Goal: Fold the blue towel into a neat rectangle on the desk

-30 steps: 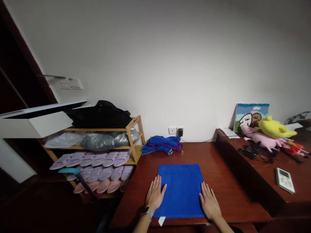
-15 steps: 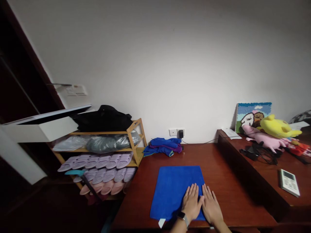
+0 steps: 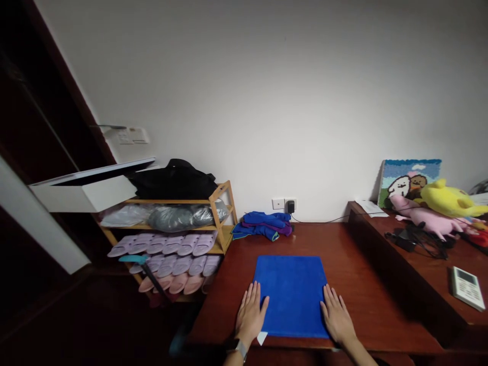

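A blue towel (image 3: pixel 292 295) lies flat and folded on the dark wooden table (image 3: pixel 354 274), a white tag showing at its near left corner. My left hand (image 3: pixel 250 315) rests flat on the towel's left edge, fingers stretched out, with a watch on the wrist. My right hand (image 3: pixel 336 319) lies flat on the right edge, fingers spread. Neither hand holds anything.
A pile of blue and purple cloths (image 3: pixel 264 225) sits at the back by a wall socket. A wooden rack (image 3: pixel 219 213) with several slippers stands to the left. On the raised desk to the right are plush toys (image 3: pixel 438 208), cables and a white remote (image 3: pixel 467 287).
My left hand slid across the towel from beside my right hand back to the left edge. The view shifted a little to the left.
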`<state>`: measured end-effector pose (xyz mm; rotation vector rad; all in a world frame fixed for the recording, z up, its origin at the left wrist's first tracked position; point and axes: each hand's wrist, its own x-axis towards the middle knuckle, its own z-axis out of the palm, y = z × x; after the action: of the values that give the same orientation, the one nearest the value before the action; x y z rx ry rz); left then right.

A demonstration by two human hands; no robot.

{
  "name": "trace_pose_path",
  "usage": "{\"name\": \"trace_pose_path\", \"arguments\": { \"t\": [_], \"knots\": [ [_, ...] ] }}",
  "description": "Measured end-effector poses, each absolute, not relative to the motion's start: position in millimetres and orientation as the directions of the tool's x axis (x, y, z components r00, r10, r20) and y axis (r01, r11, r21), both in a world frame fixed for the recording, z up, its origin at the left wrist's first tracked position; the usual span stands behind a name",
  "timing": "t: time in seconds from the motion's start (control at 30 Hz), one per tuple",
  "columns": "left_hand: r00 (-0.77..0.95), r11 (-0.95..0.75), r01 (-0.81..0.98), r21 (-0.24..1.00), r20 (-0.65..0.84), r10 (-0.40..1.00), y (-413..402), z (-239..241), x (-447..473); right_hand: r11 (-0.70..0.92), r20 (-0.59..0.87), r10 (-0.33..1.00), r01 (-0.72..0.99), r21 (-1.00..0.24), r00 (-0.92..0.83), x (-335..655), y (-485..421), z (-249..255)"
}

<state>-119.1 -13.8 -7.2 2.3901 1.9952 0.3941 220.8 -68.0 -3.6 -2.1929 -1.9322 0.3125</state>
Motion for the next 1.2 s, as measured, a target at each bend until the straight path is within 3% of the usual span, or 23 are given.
{"name": "trace_pose_path", "arguments": {
  "t": [0.4, 0.5, 0.63, 0.7, 0.8, 0.93, 1.03, 1.2],
  "knots": [
    [0.186, -0.213, 0.967, 0.140, 0.187, 0.965, -12, 1, -119, -0.068, 0.027, 0.996, 0.950, -0.305, 0.080, 213, -102, -14],
    [0.184, -0.222, 0.967, 0.127, 0.257, 0.949, -11, 10, -101, -0.053, 0.055, 0.996, 0.942, -0.331, 0.076, 214, -99, -17],
    [0.372, -0.443, 0.884, 0.149, 0.351, 0.860, -21, 27, -26, -0.017, 0.106, 0.993, 0.948, -0.319, 0.054, 216, -99, -24],
    [0.517, -0.585, 0.793, 0.168, 0.324, 0.793, -30, 30, 21, -0.001, 0.118, 0.992, 0.952, -0.307, 0.039, 217, -99, -28],
    [0.606, -0.656, 0.722, 0.220, 0.254, 0.753, -38, 25, 65, 0.037, 0.127, 0.992, 0.953, -0.301, 0.002, 220, -98, -34],
    [0.583, -0.605, 0.758, 0.245, 0.160, 0.796, -32, 13, 43, 0.030, 0.110, 0.994, 0.952, -0.306, 0.004, 222, -95, -35],
    [0.462, -0.475, 0.853, 0.217, 0.111, 0.880, -19, 12, -16, -0.007, 0.090, 0.995, 0.951, -0.309, 0.037, 220, -96, -31],
    [0.274, -0.297, 0.942, 0.155, 0.153, 0.949, -3, 8, -98, -0.028, 0.072, 0.996, 0.947, -0.321, 0.053, 219, -99, -31]
  ]
}}
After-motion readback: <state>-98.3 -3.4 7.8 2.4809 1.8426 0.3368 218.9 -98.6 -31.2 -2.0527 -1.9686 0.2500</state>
